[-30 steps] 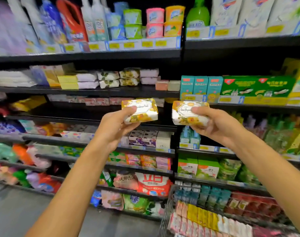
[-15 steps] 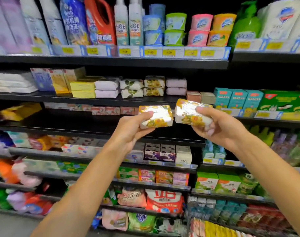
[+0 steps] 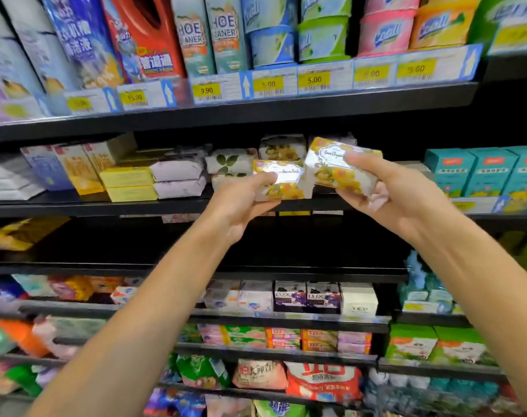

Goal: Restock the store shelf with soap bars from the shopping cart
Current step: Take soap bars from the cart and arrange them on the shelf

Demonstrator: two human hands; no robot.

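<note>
Fingers of the left hand (image 3: 241,203) curl round 1 soap bar (image 3: 282,183), thumb on its top face, the other fingers beneath. Fingers of the right hand (image 3: 388,194) grip a 2nd soap bar (image 3: 339,167) the same way. Both bars wear white wrappers with yellow flowers.

Orientation: the left bar lies with its long axis roughly level, running left to right, label face up toward the camera. The right bar is tilted, its left end higher and its long axis sloping down to the right. The 2 bars' near ends appear to touch.

Location: both are held at the front lip of the soap shelf (image 3: 166,207), just before a stacked soap bar of the same pattern (image 3: 282,147) at the back.

Shelf contents: leaf-print soaps (image 3: 229,164), pale lilac bars (image 3: 178,179) and yellow boxes (image 3: 128,183) to the left; teal cartons (image 3: 479,171) to the right.

Clearance: the shelf below (image 3: 256,270) looks dark and largely unfilled.
</note>
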